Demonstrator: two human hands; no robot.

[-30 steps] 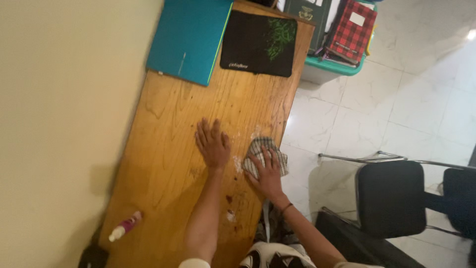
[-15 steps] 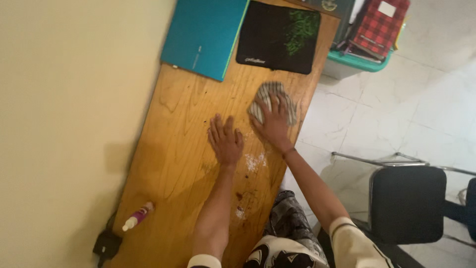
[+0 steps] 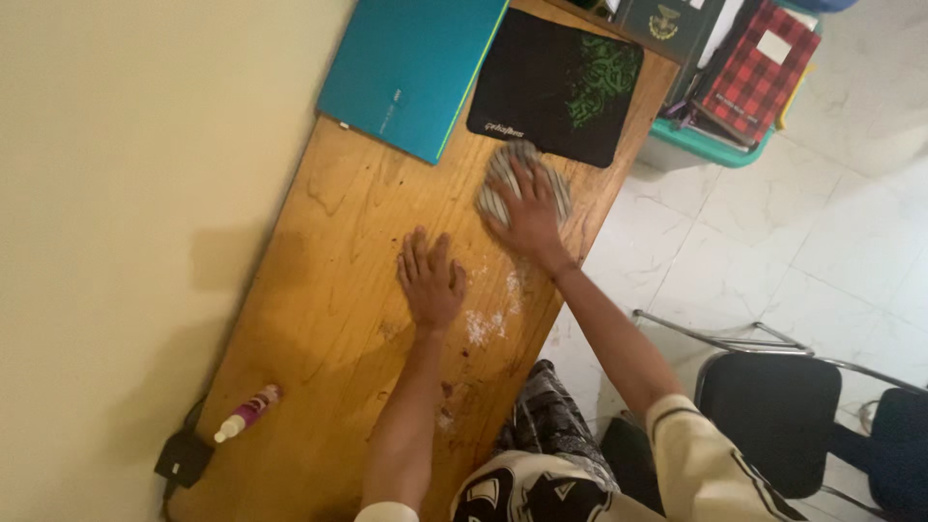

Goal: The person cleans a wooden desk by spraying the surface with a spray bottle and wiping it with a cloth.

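Note:
My right hand (image 3: pixel 530 215) presses flat on a striped grey cloth (image 3: pixel 503 184) on the wooden table (image 3: pixel 329 290), just below the black mouse pad (image 3: pixel 556 85). Only the cloth's upper and left edges show around the fingers. My left hand (image 3: pixel 430 280) rests palm down on the bare wood, fingers spread, holding nothing. White powdery residue (image 3: pixel 491 319) lies on the wood between the two forearms, near the table's right edge.
A teal closed laptop (image 3: pixel 411 68) lies at the far end beside the mouse pad. A small pink-and-white bottle (image 3: pixel 248 411) and a black plug (image 3: pixel 184 457) sit at the near left. A teal bin with books (image 3: pixel 735 77) and a black chair (image 3: pixel 773 406) stand on the tiled floor.
My right hand has pushed the cloth away from me along the table, from beside the left hand up to the mouse pad's edge. The left hand has stayed planted on the wood.

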